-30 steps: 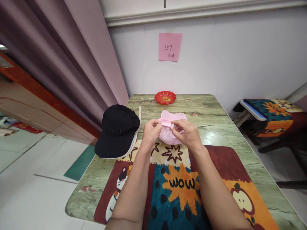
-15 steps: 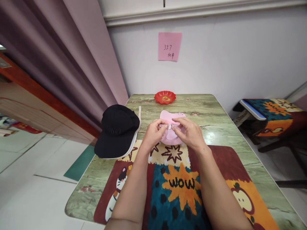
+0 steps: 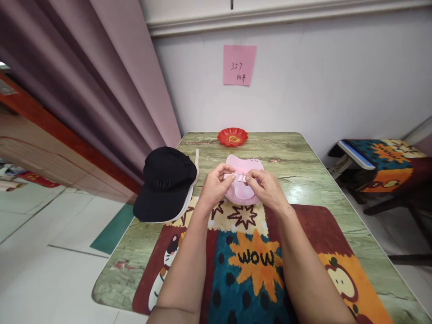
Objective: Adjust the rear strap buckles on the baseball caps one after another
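Observation:
A pink cap lies on the table with its back opening toward me and its brim pointing away. Across that opening runs a pink strap with a silver metal buckle. On the left of the buckle, my left hand pinches the strap between thumb and fingers. My right hand pinches the strap on the buckle's right side. To the left, a black cap sits stacked over a lighter one, whose pale strap sticks up behind it.
A red scalloped dish stands at the table's far edge, by the wall. Under my forearms lies a colourful mat. A purple curtain hangs at the left, and a pink note is stuck to the wall.
My fingers have moved apart along the strap, the right hand slightly to the right. The buckle now shows uncovered between them. The caps stay in place.

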Available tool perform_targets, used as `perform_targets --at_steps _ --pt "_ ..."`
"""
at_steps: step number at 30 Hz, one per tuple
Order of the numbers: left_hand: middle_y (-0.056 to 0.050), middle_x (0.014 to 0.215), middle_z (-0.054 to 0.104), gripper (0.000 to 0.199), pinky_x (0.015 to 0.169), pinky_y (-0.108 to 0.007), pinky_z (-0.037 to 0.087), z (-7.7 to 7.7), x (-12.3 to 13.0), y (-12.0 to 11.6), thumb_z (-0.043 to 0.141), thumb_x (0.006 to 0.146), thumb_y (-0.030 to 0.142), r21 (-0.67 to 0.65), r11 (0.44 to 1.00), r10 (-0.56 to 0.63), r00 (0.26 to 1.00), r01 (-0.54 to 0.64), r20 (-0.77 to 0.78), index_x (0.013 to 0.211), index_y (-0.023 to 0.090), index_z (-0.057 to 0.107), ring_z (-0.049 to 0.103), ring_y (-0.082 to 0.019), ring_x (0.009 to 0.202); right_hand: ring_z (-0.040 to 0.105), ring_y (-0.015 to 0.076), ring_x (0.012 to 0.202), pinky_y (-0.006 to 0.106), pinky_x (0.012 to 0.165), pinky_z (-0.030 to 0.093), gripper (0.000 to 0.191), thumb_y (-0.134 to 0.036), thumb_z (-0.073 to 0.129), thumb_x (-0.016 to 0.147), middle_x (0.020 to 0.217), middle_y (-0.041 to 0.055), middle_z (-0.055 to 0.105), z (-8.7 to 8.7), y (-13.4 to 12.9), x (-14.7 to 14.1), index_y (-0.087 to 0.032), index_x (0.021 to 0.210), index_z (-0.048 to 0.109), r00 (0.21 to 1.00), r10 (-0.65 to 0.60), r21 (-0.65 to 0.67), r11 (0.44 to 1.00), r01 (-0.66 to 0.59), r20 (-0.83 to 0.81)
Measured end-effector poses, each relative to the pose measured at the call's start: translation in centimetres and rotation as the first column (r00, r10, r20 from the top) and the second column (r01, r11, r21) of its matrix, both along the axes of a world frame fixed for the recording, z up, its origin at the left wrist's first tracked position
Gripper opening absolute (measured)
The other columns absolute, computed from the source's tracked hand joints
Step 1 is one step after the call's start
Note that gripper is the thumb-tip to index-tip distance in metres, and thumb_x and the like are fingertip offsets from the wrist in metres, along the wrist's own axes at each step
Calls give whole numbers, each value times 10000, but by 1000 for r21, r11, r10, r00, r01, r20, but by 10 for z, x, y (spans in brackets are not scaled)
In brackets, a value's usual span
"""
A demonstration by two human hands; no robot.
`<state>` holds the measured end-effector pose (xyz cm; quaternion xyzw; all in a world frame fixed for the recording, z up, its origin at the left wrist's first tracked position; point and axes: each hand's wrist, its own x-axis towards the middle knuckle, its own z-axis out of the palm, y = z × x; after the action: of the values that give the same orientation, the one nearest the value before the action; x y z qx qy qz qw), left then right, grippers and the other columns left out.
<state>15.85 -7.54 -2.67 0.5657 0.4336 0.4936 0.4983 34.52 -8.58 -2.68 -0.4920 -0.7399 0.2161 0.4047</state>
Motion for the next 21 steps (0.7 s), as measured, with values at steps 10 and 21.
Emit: perform_targets --at_steps 10,21 --pt "39 674 581 256 511 -208 393 0 6 -2 773 738 337 -10 999 41 999 -41 -6 808 200 570 487 -79 504 705 226 924 517 1145 313 219 -359 721 883 952 15 777 -16 6 -4 -298 1093 717 994 -65 287 957 36 91" --pt "44 613 546 250 518 -206 349 5 12 -5 802 713 349 -10 992 123 992 -122 38 764 186 619 451 -81 527 704 212 845 497 1143 330 178 -319 666 897 946 27 779 -11 3 -7 -267 1059 718 991 -100 351 934 62 91"
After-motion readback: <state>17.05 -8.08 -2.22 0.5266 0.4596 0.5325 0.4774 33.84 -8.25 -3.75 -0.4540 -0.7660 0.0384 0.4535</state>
